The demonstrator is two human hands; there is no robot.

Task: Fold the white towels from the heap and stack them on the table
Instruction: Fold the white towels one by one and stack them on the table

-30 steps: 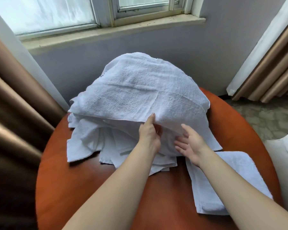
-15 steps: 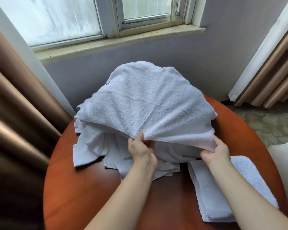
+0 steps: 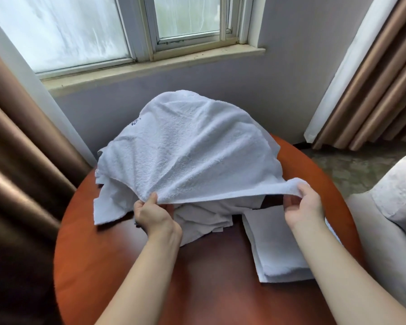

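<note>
- Two bare hands hold one edge of the top towel (image 3: pixel 192 156), which is lifted off the heap (image 3: pixel 197 216) at the centre of the frame.
- The left hand (image 3: pixel 154 214), just left of centre, pinches the towel's near hem between thumb and curled fingers.
- The right hand (image 3: pixel 302 205), right of centre, grasps the same hem at its corner, with the thumb on top and the fingers curled under.
- Between the two hands the hem is stretched into a shallow arc, and the rest of the towel drapes up and back over the heap like a dome.
- A small dark mark shows near the towel's upper left edge; it is too small to read.
- The heap lies loose and crumpled on the far half of the round reddish-brown table (image 3: pixel 108 266), with flat corners spilling out toward the left.
- A folded stack (image 3: pixel 279 252) of white towels lies flat on the table at lower right, partly under the right forearm.
- A window (image 3: pixel 80 29) and its pale sill (image 3: pixel 150 66) fill the top of the frame.
- Brown curtains hang at the left edge (image 3: pixel 21 148) and at the upper right (image 3: pixel 375 90).
- A pale upholstered armchair (image 3: pixel 391 207) stands at the right edge, just beside the table.
</note>
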